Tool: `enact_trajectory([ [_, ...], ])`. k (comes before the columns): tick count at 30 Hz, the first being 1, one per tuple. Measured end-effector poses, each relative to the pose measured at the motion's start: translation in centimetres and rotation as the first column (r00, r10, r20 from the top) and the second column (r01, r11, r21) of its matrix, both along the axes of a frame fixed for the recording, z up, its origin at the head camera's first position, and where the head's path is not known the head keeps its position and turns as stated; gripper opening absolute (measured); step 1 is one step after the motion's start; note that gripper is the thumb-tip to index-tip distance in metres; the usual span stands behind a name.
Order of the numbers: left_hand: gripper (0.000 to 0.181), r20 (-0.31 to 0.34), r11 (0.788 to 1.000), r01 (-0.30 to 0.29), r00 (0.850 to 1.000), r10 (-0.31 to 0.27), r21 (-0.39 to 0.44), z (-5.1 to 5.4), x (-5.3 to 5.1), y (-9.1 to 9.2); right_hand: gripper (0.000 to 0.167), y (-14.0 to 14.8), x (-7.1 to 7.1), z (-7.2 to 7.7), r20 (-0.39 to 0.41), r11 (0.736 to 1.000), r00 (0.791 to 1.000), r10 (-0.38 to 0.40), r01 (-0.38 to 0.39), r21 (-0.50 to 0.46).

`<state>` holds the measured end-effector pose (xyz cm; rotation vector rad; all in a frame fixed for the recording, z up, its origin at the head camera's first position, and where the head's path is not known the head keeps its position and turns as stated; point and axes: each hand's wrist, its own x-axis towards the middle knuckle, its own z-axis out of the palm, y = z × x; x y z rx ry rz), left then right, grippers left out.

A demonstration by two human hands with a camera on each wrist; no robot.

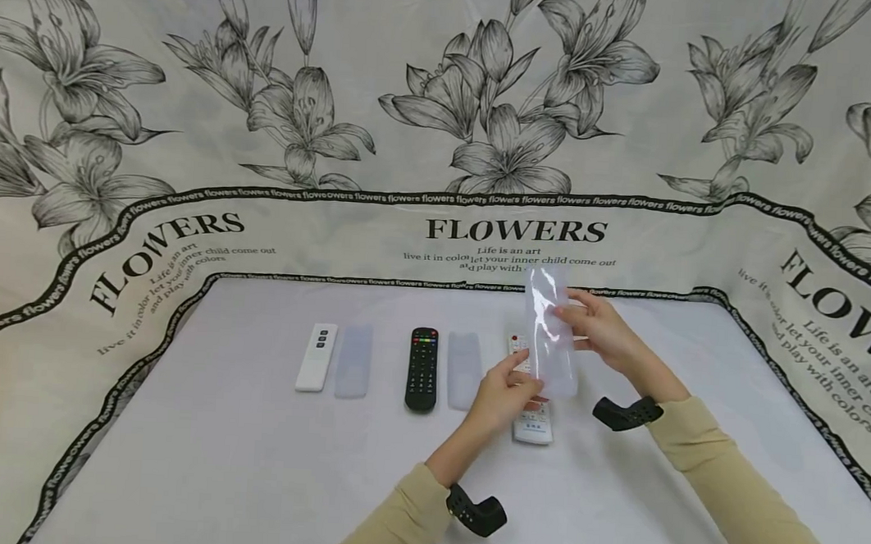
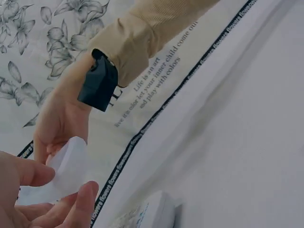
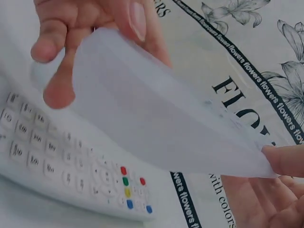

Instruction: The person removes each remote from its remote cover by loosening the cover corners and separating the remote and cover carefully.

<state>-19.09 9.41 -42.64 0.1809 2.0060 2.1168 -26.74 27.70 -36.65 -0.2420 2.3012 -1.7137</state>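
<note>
A clear, flexible plastic sleeve [image 1: 550,344] hangs above the table between the two hands. My left hand [image 1: 498,403] pinches its lower end between thumb and fingers. My right hand [image 1: 609,337] grips its right side, higher up, with the thumb on the front. In the right wrist view the sleeve [image 3: 137,109] bows out between the hands. Beneath it lies a white remote control [image 1: 533,429] with many buttons, partly hidden by the sleeve and left hand. Its coloured buttons show in the right wrist view.
Left on the white table [image 1: 233,459] lie a slim white remote [image 1: 316,358], a clear sleeve [image 1: 353,362], a black remote [image 1: 422,370] and another clear sleeve [image 1: 463,372], side by side. A flower-printed cloth [image 1: 319,237] rises behind the table.
</note>
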Motion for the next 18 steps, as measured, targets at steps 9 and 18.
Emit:
enact_trajectory([
  [9, 0.05, 0.102, 0.996, 0.075, 0.992, -0.07, -0.045, 0.1, 2.1, 1.8, 0.069, 3.2, 0.3, -2.4, 0.119, 0.987, 0.993, -0.027, 0.007, 0.163],
  [18, 0.047, 0.167, 0.986, 0.158, 0.975, -0.146, -0.057, 0.5, 3.1, 1.8, 0.076, 5.6, 0.6, -5.1, 0.276, 0.977, 0.959, -0.055, -0.006, 0.214],
])
